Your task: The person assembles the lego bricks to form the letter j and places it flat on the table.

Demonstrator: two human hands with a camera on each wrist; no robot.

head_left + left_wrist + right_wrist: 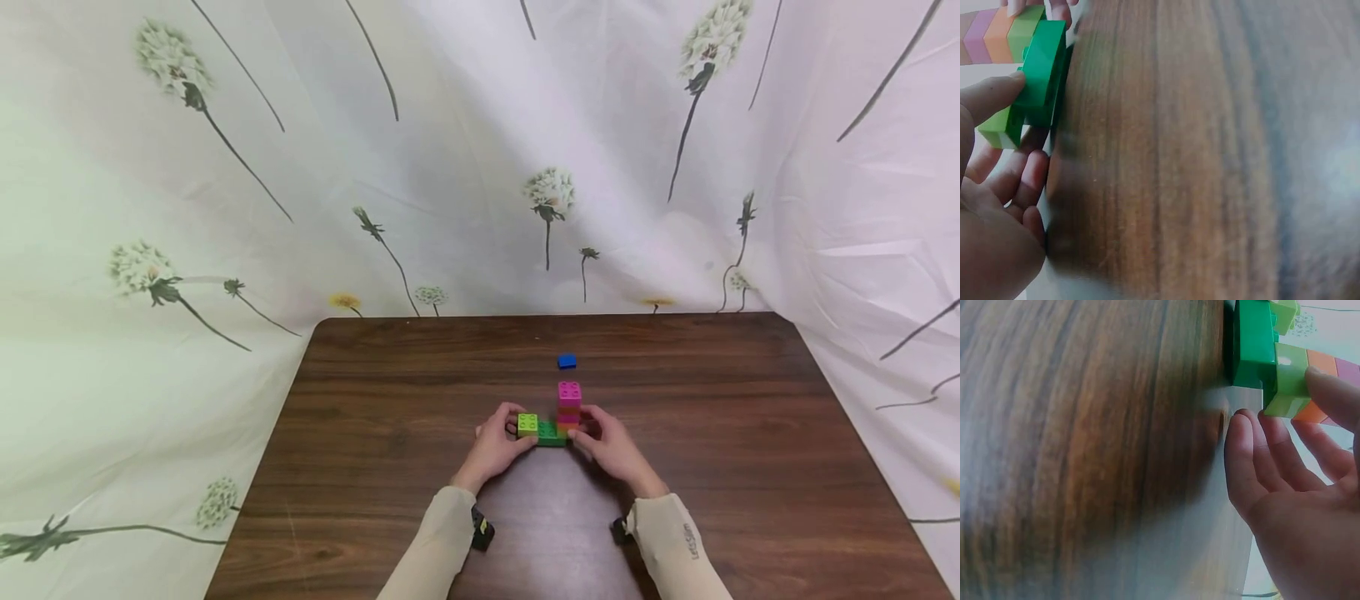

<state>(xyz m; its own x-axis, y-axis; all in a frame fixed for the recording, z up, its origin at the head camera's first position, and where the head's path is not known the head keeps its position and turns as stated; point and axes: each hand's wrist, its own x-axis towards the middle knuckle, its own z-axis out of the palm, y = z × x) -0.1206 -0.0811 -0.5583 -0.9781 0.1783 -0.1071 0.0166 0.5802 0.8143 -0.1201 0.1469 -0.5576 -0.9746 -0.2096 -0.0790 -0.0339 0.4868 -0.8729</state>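
Observation:
A long dark green toy brick [551, 442] lies on the table with a lime brick [528, 422] on its left end. At its right end rises a tower of bricks [569, 395], pink on top, with orange and pink below and a lime brick [1290, 375] at the bottom. My left hand [497, 443] grips the left end, thumb in front by the lime and dark green bricks, fingers behind. With my right hand [611, 448] I hold the tower low down, the thumb [1329, 390] on its lower bricks and the fingers curving behind.
A small blue brick [567, 362] sits farther back on the brown wooden table [405, 367], behind the tower. White cloth [465, 167] with printed dandelions hangs behind the table and along both sides.

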